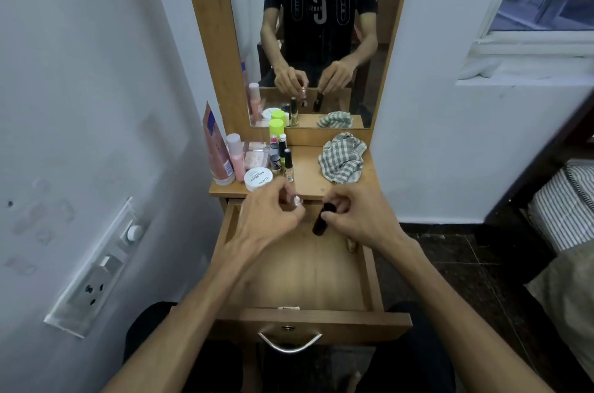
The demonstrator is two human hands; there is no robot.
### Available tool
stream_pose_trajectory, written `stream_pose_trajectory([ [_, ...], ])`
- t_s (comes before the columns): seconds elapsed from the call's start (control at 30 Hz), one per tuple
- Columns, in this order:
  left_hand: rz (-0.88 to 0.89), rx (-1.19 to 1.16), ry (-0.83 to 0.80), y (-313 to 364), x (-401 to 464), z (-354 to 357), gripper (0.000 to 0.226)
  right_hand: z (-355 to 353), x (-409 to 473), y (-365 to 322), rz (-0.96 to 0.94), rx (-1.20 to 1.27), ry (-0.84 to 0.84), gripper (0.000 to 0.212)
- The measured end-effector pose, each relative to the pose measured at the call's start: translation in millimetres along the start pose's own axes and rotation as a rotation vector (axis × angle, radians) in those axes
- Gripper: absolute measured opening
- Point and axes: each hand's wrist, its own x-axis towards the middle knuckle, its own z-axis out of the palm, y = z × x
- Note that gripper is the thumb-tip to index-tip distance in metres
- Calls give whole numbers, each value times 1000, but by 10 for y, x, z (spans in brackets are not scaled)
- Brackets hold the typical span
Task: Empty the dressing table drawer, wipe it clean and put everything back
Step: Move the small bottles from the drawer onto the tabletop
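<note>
The wooden drawer (369,283) of the dressing table is pulled out below me, its floor almost bare. Over its back part my left hand (273,215) pinches a small pinkish bottle (296,200). My right hand (360,215) grips a dark cylindrical tube (323,221), tilted, its lower end over the drawer. One small pale item (352,244) lies by the drawer's right wall. A green-and-white checked cloth (342,157) lies crumpled on the tabletop at the right.
Cosmetics crowd the tabletop's left side: a pink tube (217,151), a pink bottle (236,156), a white round jar (258,179), several nail polish bottles (283,158). A mirror (315,39) rises behind. A socket panel (96,267) sits on the left wall; a bed (565,215) stands right.
</note>
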Motion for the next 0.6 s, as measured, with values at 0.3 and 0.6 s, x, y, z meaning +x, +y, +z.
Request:
stream_pose_trajectory([
  [0.3, -34, 126, 62, -247, 495, -177, 16, 190, 766, -350, -76, -37, 122, 24],
  [0.6, 2, 117, 69, -322, 620, -127, 19, 330, 958, -352, -104, -44, 178, 20],
])
